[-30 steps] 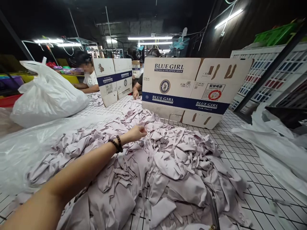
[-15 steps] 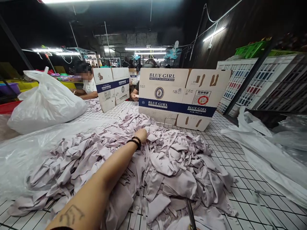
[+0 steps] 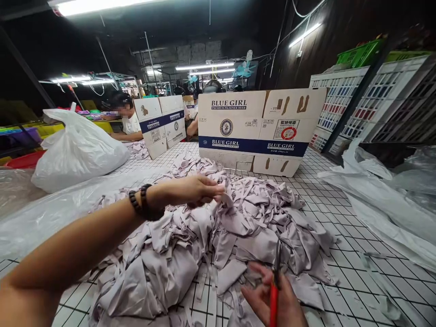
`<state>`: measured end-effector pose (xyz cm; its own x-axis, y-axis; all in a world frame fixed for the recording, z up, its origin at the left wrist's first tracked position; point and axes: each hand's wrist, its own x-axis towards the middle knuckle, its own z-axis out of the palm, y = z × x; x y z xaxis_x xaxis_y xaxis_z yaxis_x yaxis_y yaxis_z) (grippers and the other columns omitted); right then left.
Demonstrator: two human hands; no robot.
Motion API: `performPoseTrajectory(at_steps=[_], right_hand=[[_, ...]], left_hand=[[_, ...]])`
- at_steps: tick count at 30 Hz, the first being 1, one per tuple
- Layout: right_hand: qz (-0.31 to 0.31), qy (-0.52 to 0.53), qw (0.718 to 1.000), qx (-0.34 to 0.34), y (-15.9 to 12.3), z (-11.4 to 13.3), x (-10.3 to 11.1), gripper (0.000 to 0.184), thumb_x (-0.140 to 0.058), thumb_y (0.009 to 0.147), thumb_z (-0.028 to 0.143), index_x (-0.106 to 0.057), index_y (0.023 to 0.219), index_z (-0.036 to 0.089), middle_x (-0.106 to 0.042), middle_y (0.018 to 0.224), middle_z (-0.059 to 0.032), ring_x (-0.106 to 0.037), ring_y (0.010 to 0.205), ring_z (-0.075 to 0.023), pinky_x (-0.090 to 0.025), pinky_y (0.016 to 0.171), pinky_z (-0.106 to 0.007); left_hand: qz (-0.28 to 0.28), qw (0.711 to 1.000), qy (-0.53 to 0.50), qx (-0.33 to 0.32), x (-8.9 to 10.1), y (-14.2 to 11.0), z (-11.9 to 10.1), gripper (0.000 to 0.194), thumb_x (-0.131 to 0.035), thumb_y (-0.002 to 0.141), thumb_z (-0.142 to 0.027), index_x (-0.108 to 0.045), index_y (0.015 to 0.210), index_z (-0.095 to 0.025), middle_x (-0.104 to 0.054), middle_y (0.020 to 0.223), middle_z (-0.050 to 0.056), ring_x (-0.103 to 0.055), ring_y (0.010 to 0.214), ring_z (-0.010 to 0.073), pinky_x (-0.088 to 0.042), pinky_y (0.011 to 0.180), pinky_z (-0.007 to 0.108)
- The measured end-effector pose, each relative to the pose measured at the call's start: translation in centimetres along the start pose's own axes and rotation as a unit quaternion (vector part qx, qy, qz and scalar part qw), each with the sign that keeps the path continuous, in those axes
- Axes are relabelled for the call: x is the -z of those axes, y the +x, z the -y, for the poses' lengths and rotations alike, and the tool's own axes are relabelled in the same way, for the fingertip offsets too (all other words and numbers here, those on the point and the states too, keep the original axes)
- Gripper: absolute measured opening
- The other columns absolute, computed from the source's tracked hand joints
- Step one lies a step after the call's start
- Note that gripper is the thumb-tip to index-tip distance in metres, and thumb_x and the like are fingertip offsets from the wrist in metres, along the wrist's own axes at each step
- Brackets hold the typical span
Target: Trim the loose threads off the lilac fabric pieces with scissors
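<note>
Softly crumpled, pale mauve cloth (image 3: 228, 201) pinched in left hand (image 3: 195, 189), red-handled scissors (image 3: 274, 297) in right hand (image 3: 288, 302).

Dark wall (image 3: 344, 34), tube light (image 3: 304, 35) (lit).

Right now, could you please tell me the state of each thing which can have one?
Left grip: closed on a mauve cloth piece
Right grip: holding red-handled scissors, some fingers extended
Scissor blades: apparently closed
Cloth heap: loose, crumpled
Blue Girl cartons: standing upright
Left white plastic bag: bulging
Right white plastic sheeting: limp, creased
Tube lights: lit
</note>
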<state>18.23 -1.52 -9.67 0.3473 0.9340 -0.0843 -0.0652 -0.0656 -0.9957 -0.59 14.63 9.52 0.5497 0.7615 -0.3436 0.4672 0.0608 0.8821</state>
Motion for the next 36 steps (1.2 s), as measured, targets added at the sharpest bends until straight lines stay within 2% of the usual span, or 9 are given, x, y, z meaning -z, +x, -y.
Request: performPoseTrajectory(at_steps=[4, 9, 14, 18, 21, 25, 28, 32, 36], right_hand=[[-0.018, 0.070, 0.995, 0.066, 0.7, 3.9, -3.2, 0.054, -0.084, 0.056, 0.035, -0.053, 0.100, 0.028, -0.058, 0.080, 0.0038, -0.060, 0.076, -0.0185, -0.054, 0.072, -0.031], [0.056, 0.097, 0.991, 0.072, 3.0, 7.6, -3.5, 0.028, -0.068, 0.066, 0.042, -0.050, 0.079, 0.025, -0.064, 0.082, 0.0009, -0.059, 0.067, -0.0162, -0.051, 0.062, -0.028], [0.166, 0.030, 0.985, 0.024, 5.7, 7.2, -2.4, 0.020, -0.072, 0.063, 0.029, -0.058, 0.075, 0.021, -0.064, 0.070, 0.0016, -0.058, 0.063, -0.0153, -0.047, 0.055, -0.024], [0.210, -0.016, 0.977, -0.007, 4.7, 6.2, -1.0, 0.039, -0.078, 0.059, 0.018, -0.062, 0.095, 0.019, -0.060, 0.070, 0.0045, -0.051, 0.055, -0.0103, -0.042, 0.049, -0.020], [0.245, 0.023, 0.969, -0.027, 2.0, 6.0, -0.5, 0.040, -0.078, 0.069, 0.029, -0.059, 0.103, 0.022, -0.054, 0.066, 0.0074, -0.047, 0.050, -0.0085, -0.044, 0.052, -0.022], [0.232, 0.107, 0.967, -0.019, -0.4, 5.4, -1.3, 0.028, -0.074, 0.076, 0.040, -0.051, 0.079, 0.024, -0.062, 0.076, 0.0016, -0.058, 0.058, -0.0131, -0.049, 0.055, -0.026], [0.183, 0.091, 0.979, 0.025, -0.2, 4.7, -2.0, 0.033, -0.076, 0.075, 0.036, -0.046, 0.069, 0.023, -0.066, 0.083, -0.0023, -0.063, 0.077, -0.0171, -0.052, 0.069, -0.027], [0.181, 0.110, 0.977, -0.001, 0.4, 4.2, -2.5, 0.035, -0.077, 0.073, 0.038, -0.046, 0.071, 0.023, -0.065, 0.079, -0.0012, -0.063, 0.072, -0.0163, -0.053, 0.066, -0.027], [0.213, 0.108, 0.970, -0.035, 0.5, 3.9, -2.6, 0.037, -0.079, 0.070, 0.039, -0.046, 0.072, 0.022, -0.062, 0.077, 0.0011, -0.059, 0.064, -0.0125, -0.051, 0.062, -0.024]], left_hand=[[0.113, 0.988, -0.100, -0.009, -5.3, -5.1, -1.5, 0.035, -0.061, 0.087, -0.047, -0.060, 0.073, -0.016, -0.048, 0.051, -0.006, -0.030, 0.039, 0.0042, -0.018, 0.038, 0.019], [0.157, 0.951, -0.266, 0.014, -9.2, -8.0, 1.8, 0.032, -0.071, 0.079, -0.044, -0.071, 0.091, -0.015, -0.063, 0.063, -0.002, -0.028, 0.041, 0.0026, -0.016, 0.041, 0.020], [0.075, 0.923, -0.377, -0.020, -12.7, -7.6, 6.9, 0.035, -0.075, 0.075, -0.048, -0.075, 0.082, -0.014, -0.067, 0.061, 0.002, -0.036, 0.038, 0.0024, -0.024, 0.039, 0.017], [-0.044, 0.880, -0.468, -0.059, -15.3, -6.3, 9.3, 0.038, -0.077, 0.071, -0.051, -0.073, 0.079, -0.014, -0.067, 0.062, 0.002, -0.046, 0.041, 0.0048, -0.039, 0.041, 0.017], [-0.065, 0.862, -0.498, -0.074, -16.2, -5.6, 9.8, 0.037, -0.076, 0.072, -0.050, -0.072, 0.079, -0.014, -0.065, 0.061, 0.001, -0.048, 0.041, 0.0056, -0.043, 0.041, 0.018], [-0.062, 0.855, -0.507, -0.088, -16.5, -5.4, 10.0, 0.039, -0.073, 0.074, -0.054, -0.069, 0.080, -0.016, -0.059, 0.060, -0.002, -0.046, 0.037, 0.0064, -0.045, 0.038, 0.021], [-0.090, 0.892, -0.434, -0.089, -16.3, -5.8, 10.4, 0.041, -0.067, 0.077, -0.059, -0.067, 0.074, -0.017, -0.051, 0.057, -0.003, -0.042, 0.033, 0.0061, -0.038, 0.034, 0.020], [-0.229, 0.928, -0.267, -0.120, -16.0, -6.3, 10.8, 0.044, -0.064, 0.079, -0.059, -0.072, 0.067, -0.017, -0.058, 0.087, 0.008, -0.053, 0.054, 0.0101, -0.036, 0.037, 0.020], [-0.209, 0.931, -0.268, -0.134, -15.9, -5.9, 11.0, 0.044, -0.061, 0.081, -0.058, -0.071, 0.066, -0.018, -0.064, 0.090, 0.010, -0.055, 0.052, 0.0119, -0.037, 0.037, 0.022]])
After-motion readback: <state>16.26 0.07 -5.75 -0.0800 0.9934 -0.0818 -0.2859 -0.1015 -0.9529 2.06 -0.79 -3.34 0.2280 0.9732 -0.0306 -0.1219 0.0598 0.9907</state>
